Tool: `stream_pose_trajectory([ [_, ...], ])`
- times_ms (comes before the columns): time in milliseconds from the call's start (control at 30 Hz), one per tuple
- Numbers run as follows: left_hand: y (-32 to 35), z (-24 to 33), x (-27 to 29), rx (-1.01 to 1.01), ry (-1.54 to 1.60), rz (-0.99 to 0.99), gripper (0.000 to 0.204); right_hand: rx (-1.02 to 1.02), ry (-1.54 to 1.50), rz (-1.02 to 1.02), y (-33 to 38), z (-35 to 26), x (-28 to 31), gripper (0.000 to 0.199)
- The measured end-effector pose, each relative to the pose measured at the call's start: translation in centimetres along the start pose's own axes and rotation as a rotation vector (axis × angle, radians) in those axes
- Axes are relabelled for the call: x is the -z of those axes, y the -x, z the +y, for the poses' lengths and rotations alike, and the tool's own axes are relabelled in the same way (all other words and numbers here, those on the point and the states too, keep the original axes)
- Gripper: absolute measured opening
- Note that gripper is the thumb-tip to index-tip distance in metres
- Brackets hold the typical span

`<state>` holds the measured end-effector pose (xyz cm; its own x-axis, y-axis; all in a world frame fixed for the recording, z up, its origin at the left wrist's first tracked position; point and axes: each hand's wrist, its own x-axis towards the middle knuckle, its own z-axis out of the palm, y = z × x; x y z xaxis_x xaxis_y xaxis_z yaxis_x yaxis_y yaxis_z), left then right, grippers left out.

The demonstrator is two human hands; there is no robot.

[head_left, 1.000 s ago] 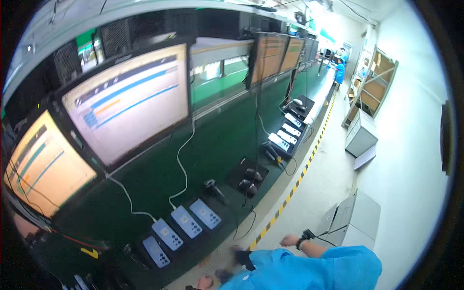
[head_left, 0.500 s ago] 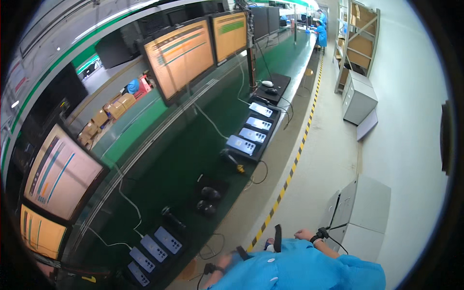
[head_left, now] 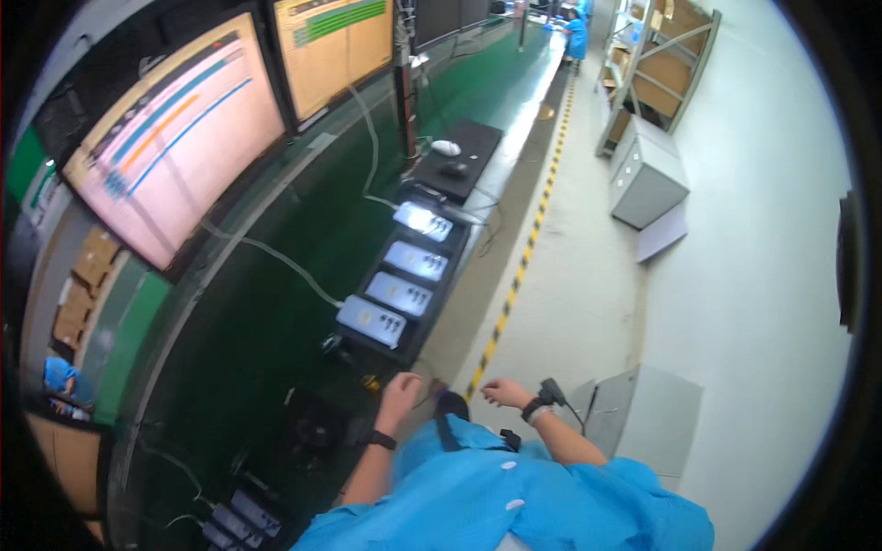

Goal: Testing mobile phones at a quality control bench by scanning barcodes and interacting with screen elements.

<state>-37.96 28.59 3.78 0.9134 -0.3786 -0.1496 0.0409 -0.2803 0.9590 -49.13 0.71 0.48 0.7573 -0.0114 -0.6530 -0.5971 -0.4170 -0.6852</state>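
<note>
Several pale blue phones [head_left: 399, 294] lie back up in a black tray [head_left: 378, 348] along the bench edge. White cables run to the nearest and farthest of them. My left hand [head_left: 400, 397], loosely bent and empty, hovers by the bench edge just below the tray's near end. A dark handheld device with a yellow part [head_left: 369, 382] lies beside it. Over the aisle, my right hand [head_left: 505, 393] hangs with its fingers loosely curled and nothing visible in it. Each wrist wears a dark strap; a small black device [head_left: 551, 391] sits on the right one.
Another group of phones [head_left: 241, 521] lies at the lower left. Monitors [head_left: 184, 138] line the left of the green bench [head_left: 266, 321]. Grey cabinets [head_left: 648, 174] and a shelf rack [head_left: 671, 73] stand right of the striped floor line [head_left: 514, 285]. A person in blue [head_left: 576, 37] is far ahead.
I have moved forward along the bench, so the tray of phones is closer. My left hand has risen toward the bench edge; my right hand now sits further left in view.
</note>
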Motion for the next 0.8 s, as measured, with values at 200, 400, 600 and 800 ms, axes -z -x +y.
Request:
stream_pose_trajectory([
  [200, -12.3, 5.2, -0.9, 0.057, 0.012, -0.038, 0.024, 0.016, -0.009, 0.048, -7.8, -10.1, 12.3, 0.037],
  [400, -15.8, 4.6, 0.0, 0.117, 0.215, 0.107, 0.025, 0.177, 0.170, -0.094, -20.9, -20.9, 18.1, 0.029],
  [600, -16.7, 1.0, -2.5, 0.301, 0.256, 0.464, 0.022, 0.754, 0.667, 0.315, -35.5, -31.4, 19.5, 0.029],
  [800, -22.5, 4.6, -6.3, 0.422, 0.303, 0.670, 0.023, 0.913, 0.775, 0.269, -44.3, -35.2, 20.3, 0.046],
])
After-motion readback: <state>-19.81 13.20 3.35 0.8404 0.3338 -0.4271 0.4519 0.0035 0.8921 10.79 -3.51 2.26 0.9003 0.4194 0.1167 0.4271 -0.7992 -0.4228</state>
